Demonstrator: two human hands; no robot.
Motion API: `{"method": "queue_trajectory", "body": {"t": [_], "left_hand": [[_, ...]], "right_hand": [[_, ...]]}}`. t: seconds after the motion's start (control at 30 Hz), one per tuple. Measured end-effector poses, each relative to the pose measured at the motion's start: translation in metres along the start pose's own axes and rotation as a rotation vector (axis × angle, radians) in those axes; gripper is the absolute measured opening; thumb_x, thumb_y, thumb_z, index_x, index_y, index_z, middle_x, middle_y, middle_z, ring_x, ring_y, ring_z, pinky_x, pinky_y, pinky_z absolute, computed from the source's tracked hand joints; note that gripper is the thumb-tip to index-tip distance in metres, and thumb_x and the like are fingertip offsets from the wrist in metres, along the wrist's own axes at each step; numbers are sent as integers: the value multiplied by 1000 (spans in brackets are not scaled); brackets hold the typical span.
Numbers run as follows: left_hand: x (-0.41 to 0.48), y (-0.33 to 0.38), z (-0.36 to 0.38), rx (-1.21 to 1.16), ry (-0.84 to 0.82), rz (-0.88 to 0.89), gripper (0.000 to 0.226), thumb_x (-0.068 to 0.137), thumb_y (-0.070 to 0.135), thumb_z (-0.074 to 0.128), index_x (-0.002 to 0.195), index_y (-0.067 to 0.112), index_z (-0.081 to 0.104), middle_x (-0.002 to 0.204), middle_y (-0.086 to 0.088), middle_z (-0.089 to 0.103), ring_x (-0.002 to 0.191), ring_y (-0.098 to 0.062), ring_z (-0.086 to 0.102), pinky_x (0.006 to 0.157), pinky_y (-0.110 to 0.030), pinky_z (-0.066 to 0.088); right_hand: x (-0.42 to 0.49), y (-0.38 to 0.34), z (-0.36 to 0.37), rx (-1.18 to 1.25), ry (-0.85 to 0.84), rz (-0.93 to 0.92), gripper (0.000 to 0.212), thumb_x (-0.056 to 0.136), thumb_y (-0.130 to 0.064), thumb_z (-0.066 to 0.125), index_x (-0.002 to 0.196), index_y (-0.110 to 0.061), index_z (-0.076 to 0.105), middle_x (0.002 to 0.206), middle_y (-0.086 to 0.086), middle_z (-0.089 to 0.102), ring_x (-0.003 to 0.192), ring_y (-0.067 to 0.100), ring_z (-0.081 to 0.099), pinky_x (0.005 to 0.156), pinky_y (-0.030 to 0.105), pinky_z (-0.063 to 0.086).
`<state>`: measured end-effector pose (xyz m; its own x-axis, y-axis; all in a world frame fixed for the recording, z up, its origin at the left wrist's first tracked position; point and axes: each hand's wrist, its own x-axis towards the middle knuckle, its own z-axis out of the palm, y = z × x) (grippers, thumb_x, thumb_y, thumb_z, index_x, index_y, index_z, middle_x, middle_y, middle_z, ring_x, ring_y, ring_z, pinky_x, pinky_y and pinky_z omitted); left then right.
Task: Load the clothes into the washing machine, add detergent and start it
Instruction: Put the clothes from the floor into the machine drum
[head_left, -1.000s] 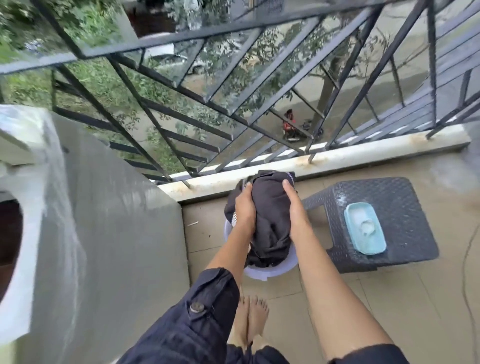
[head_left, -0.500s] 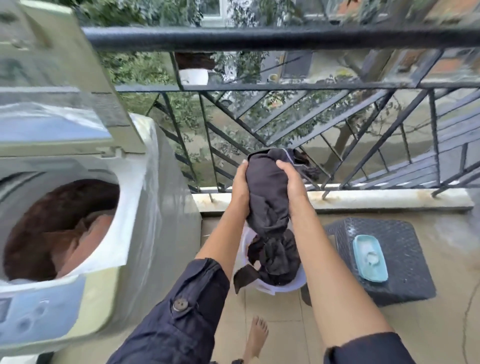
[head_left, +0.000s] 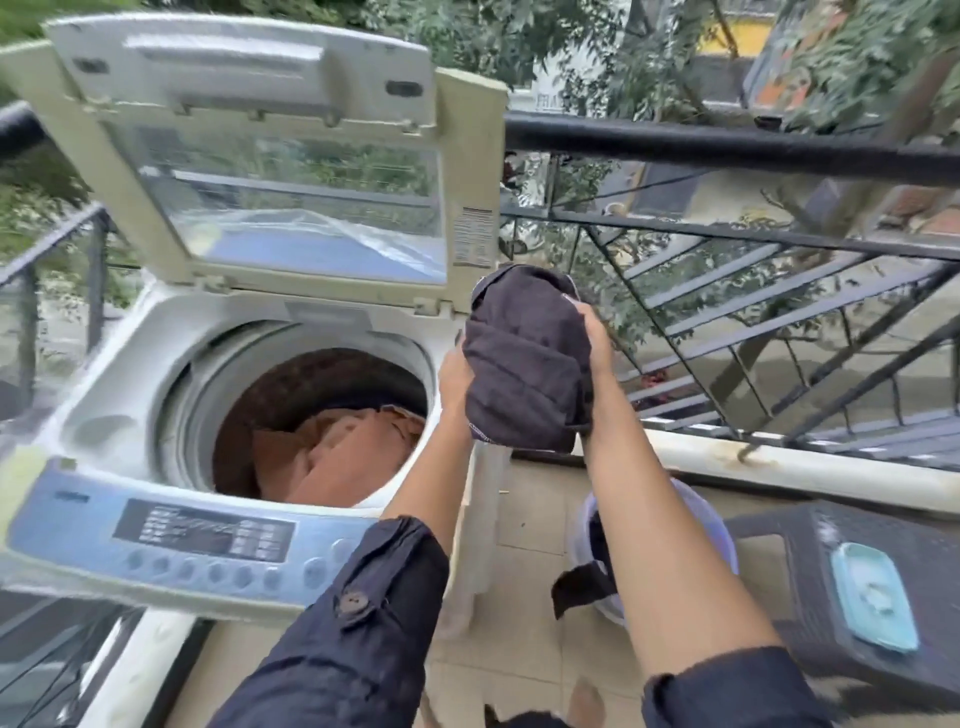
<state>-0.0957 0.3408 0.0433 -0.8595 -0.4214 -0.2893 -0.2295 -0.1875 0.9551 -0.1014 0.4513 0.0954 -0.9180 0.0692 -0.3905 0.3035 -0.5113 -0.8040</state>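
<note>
Clothes bundle (head_left: 524, 364) is hovering at the washing machine's (head_left: 156, 338) right edge; my left hand (head_left: 454, 375) and right hand (head_left: 596, 338) are both gripping it.

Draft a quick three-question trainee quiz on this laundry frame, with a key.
1. True or false: the lid of the washing machine stands open.
2. Which colour are the clothes already lying in the drum? A) brown B) white C) green
3. Which hands grip the dark bundle held up near the machine?
Key: 1 true; 2 A; 3 both, the left hand and the right hand.
</note>
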Motion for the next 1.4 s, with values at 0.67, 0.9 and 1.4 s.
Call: {"method": "queue_trajectory", "body": {"t": [0.67,0.9,1.4], "left_hand": [[86,11,-190,163,327,-235,33,90,19,50,122,14,60,125,-8,62,118,-28,55,97,-29,40],[93,6,-190,219,311,-200,32,92,22,45,117,15,65,121,-6,65,114,-27,57,95,-29,41],[65,-5,-100,141,177,40,13,87,26,60,75,26,63,74,4,70,70,-16,67,83,-35,55]], "right_hand": [[35,136,134,-301,68,346,31,90,-23,48,116,-10,61,118,16,66,94,29,66,91,46,51],[21,133,135,-312,1,440,44,98,-21,31,140,-11,42,144,5,46,132,31,42,105,60,27],[24,104,73,-256,3,262,21,94,-22,40,82,-20,57,82,-2,62,73,11,58,71,24,41]]}}
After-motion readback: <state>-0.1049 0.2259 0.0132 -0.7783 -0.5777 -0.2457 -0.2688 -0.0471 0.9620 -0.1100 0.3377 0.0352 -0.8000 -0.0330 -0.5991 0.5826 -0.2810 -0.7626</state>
